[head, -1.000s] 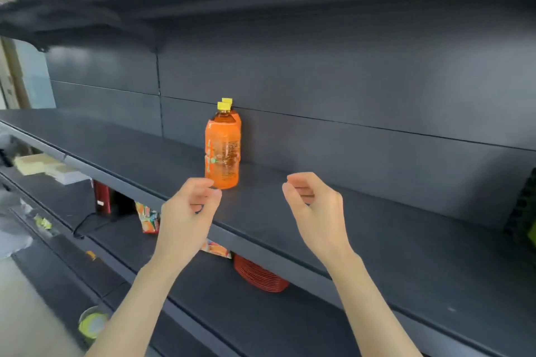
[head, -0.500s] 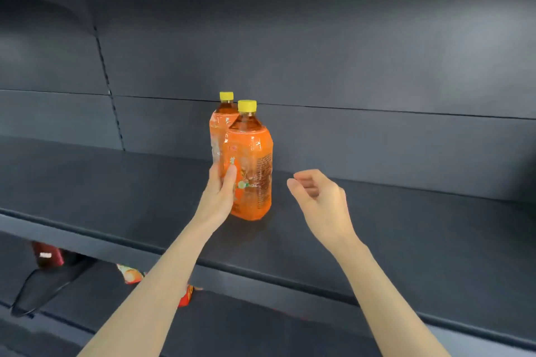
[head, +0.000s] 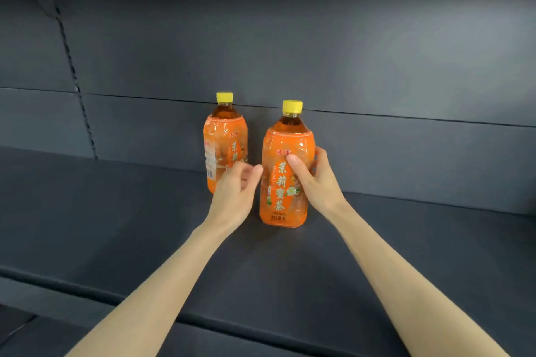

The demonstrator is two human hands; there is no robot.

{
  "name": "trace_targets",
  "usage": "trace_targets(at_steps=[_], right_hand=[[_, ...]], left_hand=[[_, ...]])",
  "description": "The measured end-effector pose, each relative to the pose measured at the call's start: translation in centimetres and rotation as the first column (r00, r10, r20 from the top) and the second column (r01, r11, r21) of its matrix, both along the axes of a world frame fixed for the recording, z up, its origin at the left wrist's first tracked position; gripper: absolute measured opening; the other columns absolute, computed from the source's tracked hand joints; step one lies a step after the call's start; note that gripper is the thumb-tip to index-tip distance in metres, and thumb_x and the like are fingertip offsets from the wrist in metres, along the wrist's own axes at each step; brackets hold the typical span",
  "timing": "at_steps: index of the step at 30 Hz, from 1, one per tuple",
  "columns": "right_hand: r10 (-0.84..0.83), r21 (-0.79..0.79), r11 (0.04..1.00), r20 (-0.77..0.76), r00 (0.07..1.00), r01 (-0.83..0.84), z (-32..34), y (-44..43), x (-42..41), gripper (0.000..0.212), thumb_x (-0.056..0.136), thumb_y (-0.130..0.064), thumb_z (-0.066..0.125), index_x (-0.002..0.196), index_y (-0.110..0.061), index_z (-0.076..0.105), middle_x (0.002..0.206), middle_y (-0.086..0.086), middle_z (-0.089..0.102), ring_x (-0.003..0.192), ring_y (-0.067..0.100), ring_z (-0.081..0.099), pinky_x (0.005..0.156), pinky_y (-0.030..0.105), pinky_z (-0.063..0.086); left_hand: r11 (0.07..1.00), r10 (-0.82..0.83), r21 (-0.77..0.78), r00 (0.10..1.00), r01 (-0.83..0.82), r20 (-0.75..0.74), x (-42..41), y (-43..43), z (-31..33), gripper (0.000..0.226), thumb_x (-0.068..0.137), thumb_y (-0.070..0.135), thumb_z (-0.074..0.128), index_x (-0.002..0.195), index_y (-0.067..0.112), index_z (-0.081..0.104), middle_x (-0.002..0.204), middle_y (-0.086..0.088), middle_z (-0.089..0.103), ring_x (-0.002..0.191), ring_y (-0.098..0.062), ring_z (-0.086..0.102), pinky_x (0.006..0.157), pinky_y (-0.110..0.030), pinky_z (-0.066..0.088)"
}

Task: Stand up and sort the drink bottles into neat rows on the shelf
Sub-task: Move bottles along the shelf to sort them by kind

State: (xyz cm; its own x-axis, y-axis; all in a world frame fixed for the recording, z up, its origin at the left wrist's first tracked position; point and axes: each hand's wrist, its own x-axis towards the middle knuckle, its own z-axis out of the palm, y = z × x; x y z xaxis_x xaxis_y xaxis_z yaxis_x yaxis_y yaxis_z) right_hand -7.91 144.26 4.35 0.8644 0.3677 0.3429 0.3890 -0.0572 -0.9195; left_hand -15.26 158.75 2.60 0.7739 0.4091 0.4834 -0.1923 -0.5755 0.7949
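On the dark grey shelf [head: 116,226] two orange-labelled drink bottles stand upright with a gap between them. The step in hand looks like bringing the front bottle [head: 278,191] into line with the rear bottle [head: 224,142], which sits close to the back panel [head: 348,52]. The right hand [head: 319,182] grips the front bottle at mid-label, thumb across the face and fingers wrapped round its right side. The left hand [head: 232,194] hovers between the two bottles with fingers loosely curved, holding nothing; it is blurred, so I cannot tell whether a fingertip touches the front bottle. Both bottles are capped in yellow and show amber tea up into the neck, so they seem full and heavy. Next, I judge, the front bottle needs sliding back level with its neighbour, label forward, without knocking it.
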Motion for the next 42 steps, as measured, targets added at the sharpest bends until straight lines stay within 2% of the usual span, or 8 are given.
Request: trace_targets(at_steps=[3,6,10,19,26,31,36,42], right_hand=[[-0.015,0.003,1.0,-0.007,1.0,0.015,-0.1,0.1,1.7,0.067,0.088,-0.049,0.06,0.141,-0.023,0.028,0.128,-0.005,0.055,0.111,0.016,0.061,0.091,0.037,0.054],[-0.025,0.057,0.998,-0.036,0.999,0.027,-0.4,0.7,2.5,0.061,0.088,-0.048,0.06,0.137,-0.026,0.031,0.12,-0.01,0.055,0.102,0.011,0.062,0.079,0.025,0.053],[-0.019,0.088,0.996,-0.099,0.995,0.028,-0.9,1.0,2.6,0.058,0.078,-0.06,0.058,0.123,-0.034,0.033,0.119,-0.01,0.057,0.097,0.008,0.062,0.071,0.019,0.051],[0.025,0.078,0.997,-0.142,0.99,-0.014,-1.2,0.9,3.3,0.074,0.068,-0.068,0.055,0.129,-0.035,0.029,0.115,-0.015,0.056,0.101,0.01,0.062,0.079,0.026,0.053],[0.046,0.001,0.999,-0.181,0.982,-0.047,-0.6,-0.6,1.9,0.083,0.059,-0.076,0.055,0.129,-0.035,0.035,0.121,-0.01,0.06,0.105,0.011,0.063,0.085,0.031,0.054],[0.056,-0.027,0.998,-0.18,0.982,-0.062,0.3,-3.6,-1.7,0.087,0.06,-0.072,0.056,0.133,-0.028,0.037,0.123,-0.01,0.061,0.104,0.009,0.065,0.081,0.024,0.056],[-0.033,0.132,0.989,-0.189,0.981,0.059,-0.1,-8.0,-7.0,0.085,0.06,-0.072,0.059,0.127,-0.021,0.051,0.109,-0.004,0.073,0.097,0.013,0.071,0.077,0.029,0.06],[-0.227,0.297,0.917,-0.166,0.96,0.268,0.1,-16.0,-13.2,0.073,0.076,-0.073,0.06,0.119,-0.014,0.057,0.101,0.003,0.075,0.091,0.021,0.073,0.071,0.032,0.06]], left_hand=[[0.917,0.37,0.072,0.902,-0.393,0.221,1.8,1.7,0.1,0.044,0.088,0.04,0.062,0.116,0.008,0.049,0.117,-0.007,0.046,0.11,-0.024,0.048,0.085,-0.031,0.041],[0.862,0.505,0.003,0.859,-0.507,0.083,4.5,3.6,0.5,0.085,0.079,0.051,0.068,0.14,0.004,0.029,0.141,-0.017,0.032,0.129,-0.033,0.035,0.101,-0.048,0.033],[0.903,0.416,-0.115,0.909,-0.414,-0.007,7.5,5.2,0.0,0.099,0.078,0.056,0.067,0.148,0.014,0.011,0.148,-0.012,0.027,0.134,-0.033,0.034,0.107,-0.054,0.031],[0.98,0.182,-0.08,0.983,-0.181,0.012,4.7,5.7,0.1,0.091,0.075,0.046,0.073,0.142,0.017,0.018,0.141,-0.005,0.039,0.124,-0.025,0.047,0.099,-0.046,0.044],[0.946,-0.108,-0.314,0.992,0.082,-0.065,-1.4,2.8,0.8,0.086,0.05,0.064,0.068,0.122,0.038,0.028,0.103,0.026,0.048,0.086,0.002,0.054,0.059,-0.015,0.043],[0.908,-0.128,-0.407,0.991,0.104,-0.033,-2.8,0.5,1.3,0.079,0.051,0.064,0.066,0.119,0.035,0.037,0.102,0.022,0.054,0.089,-0.004,0.058,0.061,-0.019,0.045],[0.843,-0.269,-0.485,0.963,0.233,-0.003,-5.4,-2.8,1.8,0.085,0.048,0.073,0.069,0.123,0.038,0.05,0.113,0.011,0.066,0.102,-0.016,0.065,0.09,-0.047,0.052],[0.755,-0.471,-0.467,0.876,0.46,0.101,-8.3,-10.7,3.0,0.078,0.05,0.072,0.067,0.119,0.037,0.055,0.105,0.011,0.071,0.093,-0.012,0.07,0.08,-0.043,0.055]])
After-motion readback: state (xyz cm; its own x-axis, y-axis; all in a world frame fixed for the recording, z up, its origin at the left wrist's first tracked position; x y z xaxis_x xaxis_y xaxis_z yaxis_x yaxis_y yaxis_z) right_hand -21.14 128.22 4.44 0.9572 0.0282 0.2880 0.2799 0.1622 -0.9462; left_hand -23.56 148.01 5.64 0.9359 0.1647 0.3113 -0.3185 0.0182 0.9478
